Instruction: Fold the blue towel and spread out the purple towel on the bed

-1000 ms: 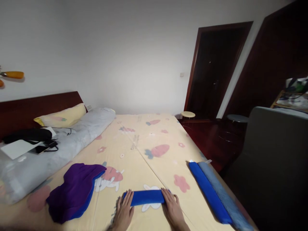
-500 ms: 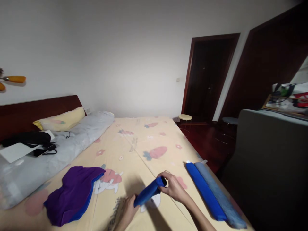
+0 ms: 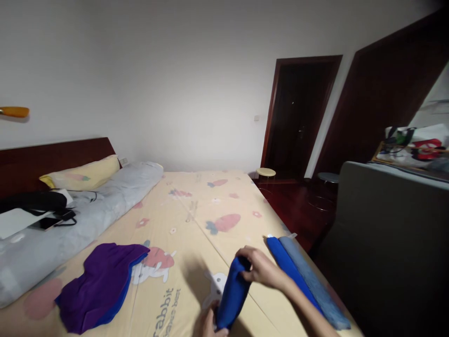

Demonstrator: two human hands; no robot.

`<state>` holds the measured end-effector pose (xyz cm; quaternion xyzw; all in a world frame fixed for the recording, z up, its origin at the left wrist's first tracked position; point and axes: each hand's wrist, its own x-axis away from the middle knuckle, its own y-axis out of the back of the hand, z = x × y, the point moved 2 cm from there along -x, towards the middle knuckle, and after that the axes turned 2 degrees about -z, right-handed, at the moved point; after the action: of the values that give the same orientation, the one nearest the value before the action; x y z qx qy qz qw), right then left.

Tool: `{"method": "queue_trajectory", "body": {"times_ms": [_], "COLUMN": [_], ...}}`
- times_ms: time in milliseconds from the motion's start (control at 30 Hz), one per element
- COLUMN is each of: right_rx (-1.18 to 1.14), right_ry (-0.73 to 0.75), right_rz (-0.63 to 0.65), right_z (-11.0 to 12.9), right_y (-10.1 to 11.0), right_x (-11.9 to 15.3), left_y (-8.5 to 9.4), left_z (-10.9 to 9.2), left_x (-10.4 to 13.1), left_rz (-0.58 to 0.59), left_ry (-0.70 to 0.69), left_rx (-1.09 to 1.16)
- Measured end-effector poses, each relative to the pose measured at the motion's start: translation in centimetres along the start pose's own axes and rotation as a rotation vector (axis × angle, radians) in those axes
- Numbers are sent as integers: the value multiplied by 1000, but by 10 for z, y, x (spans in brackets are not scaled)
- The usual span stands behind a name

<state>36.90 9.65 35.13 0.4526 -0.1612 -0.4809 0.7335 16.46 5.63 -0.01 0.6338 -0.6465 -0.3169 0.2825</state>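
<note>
Between my two hands is a rolled-up blue cloth [image 3: 233, 295], held tilted above the bed, its upper end showing a dark opening. My right hand [image 3: 259, 269] grips that upper end, fingers curled round its rim. Low in the view, my left hand [image 3: 210, 323] is closed on the bottom end, partly cut off by the frame edge. To the left lies a loose purple cloth [image 3: 101, 281] with a blue underside. On the right, a rolled blue garment [image 3: 293, 271] lies alongside a rolled light-blue denim garment [image 3: 312, 281].
The bed has a cream patterned sheet [image 3: 189, 210]. A grey rolled quilt [image 3: 115, 201], a yellow pillow [image 3: 84, 173] and a black bag [image 3: 35, 201] lie at the left. Beyond the right edge stand a round stool [image 3: 265, 172] and a dark grey panel [image 3: 389, 243].
The rolled blue cloth has swung from a slant to more upright. My left hand has moved down and right, and the view has turned slightly right.
</note>
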Motion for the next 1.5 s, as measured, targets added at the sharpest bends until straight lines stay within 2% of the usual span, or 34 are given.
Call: {"method": "queue_trajectory", "body": {"times_ms": [100,200,267,333,367,433,500,633,700,767,867,1033,1167,1267,1367,1500], "right_rx": [55,179,294,418,466,537,549,538,568,599,640,656,517,466,406,259], "right_ry": [-16,-36,-43,-26,-17,-24,-67,-175,-270,-315,-327,-416,-583,-787,-906,-982], "right_rz": [-26,-188,-296,-378,-405,-446,-466,-447,-506,-549,-570,-515,-479,-584,-609,-555], "right_z": [-40,-79,-102,-127,-141,-176,-218,-299,-321,-327,-320,-313,-304,-293,-295,-324], "right_y": [61,121,147,153,148,122,78,-27,-65,-87,-99,-97,-78,-71,-86,-109], "right_x": [-15,-24,-20,-6,6,38,80,169,201,219,225,218,204,189,178,177], "left_y": [0,2,3,4,4,5,5,9,12,15,17,13,13,15,16,17], "left_z": [14,19,18,17,17,16,15,13,12,12,13,17,17,17,16,12], "left_x": [2,3,3,4,5,8,10,12,12,10,8,7,8,8,8,10], "left_rz": [-53,-108,-137,-162,-171,-178,-181,-210,-212,-180,-146,-213,-187,-147,-167,-235], "left_ry": [29,15,-9,-22,-26,-34,-46,-55,-45,-44,-60,-88,-61,-45,-56,-26], "left_rx": [122,148,151,158,160,162,164,166,173,181,184,240,264,260,276,287]}}
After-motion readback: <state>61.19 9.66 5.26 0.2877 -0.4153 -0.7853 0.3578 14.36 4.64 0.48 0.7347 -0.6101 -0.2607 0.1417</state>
